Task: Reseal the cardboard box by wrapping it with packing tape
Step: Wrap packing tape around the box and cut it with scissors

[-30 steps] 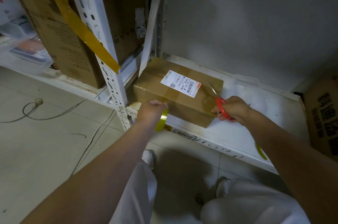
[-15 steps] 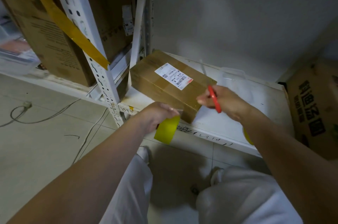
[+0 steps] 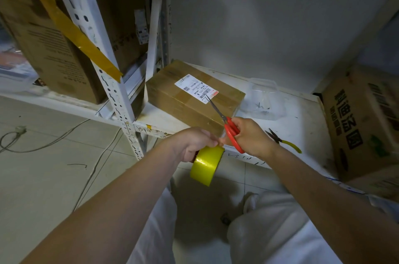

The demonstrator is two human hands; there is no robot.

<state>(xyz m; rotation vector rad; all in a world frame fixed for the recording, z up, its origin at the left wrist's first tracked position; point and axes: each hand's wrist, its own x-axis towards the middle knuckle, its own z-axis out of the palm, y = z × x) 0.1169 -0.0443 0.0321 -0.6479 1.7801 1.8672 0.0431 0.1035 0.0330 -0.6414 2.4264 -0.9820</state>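
Yellow tape roll (image 3: 206,164) gripped in left hand (image 3: 192,141), scissors (image 3: 228,126) gripped in right hand (image 3: 251,137); box (image 3: 190,101) lies just beyond both, long axis slanting left-to-right

Cardboard box (image 3: 190,99): brown, flat rectangular, lying on the white shelf, white barcoded shipping label (image 3: 195,89) on top face; tape roll (image 3: 206,165): yellow, on edge, at box's 6 o'clock, off the shelf edge, apart from box.
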